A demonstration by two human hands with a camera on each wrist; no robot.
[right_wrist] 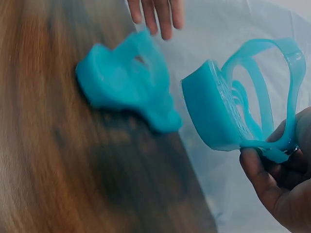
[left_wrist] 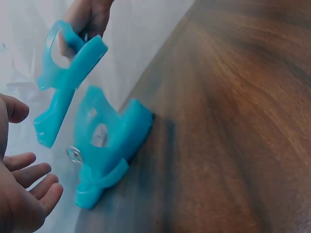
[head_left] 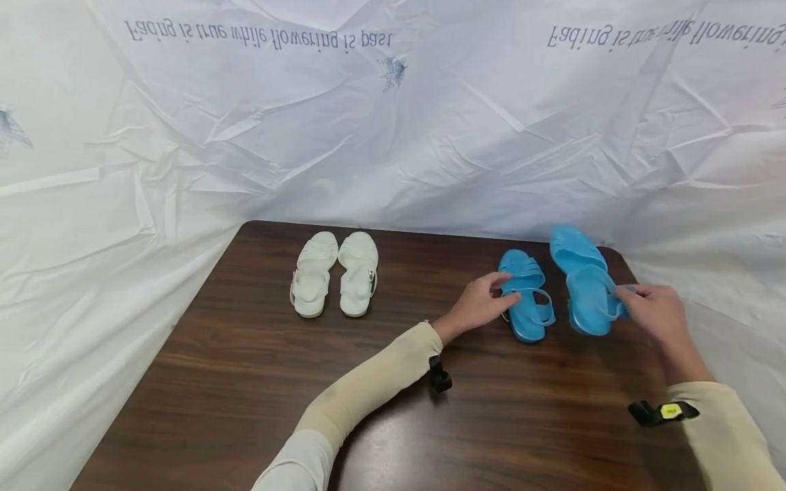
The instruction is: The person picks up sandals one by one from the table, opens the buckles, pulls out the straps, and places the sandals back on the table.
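Observation:
My right hand (head_left: 660, 314) pinches the side strap of a blue sandal (head_left: 587, 300) at the table's far right corner. In the right wrist view that held sandal (right_wrist: 209, 109) hangs in the air, its heel toward the camera and its strap loop standing up. The other blue sandal (head_left: 527, 315) rests sole down on the table to its left, a small metal buckle showing in the left wrist view. Beside this sandal is my left hand (head_left: 482, 300), fingers spread and holding nothing, fingertips right at its left edge.
A pair of white sandals, the left one (head_left: 310, 290) and the right one (head_left: 356, 286), stands side by side at the back of the dark wooden table (head_left: 245, 382). White printed sheeting (head_left: 344, 123) hangs behind the table and along both sides.

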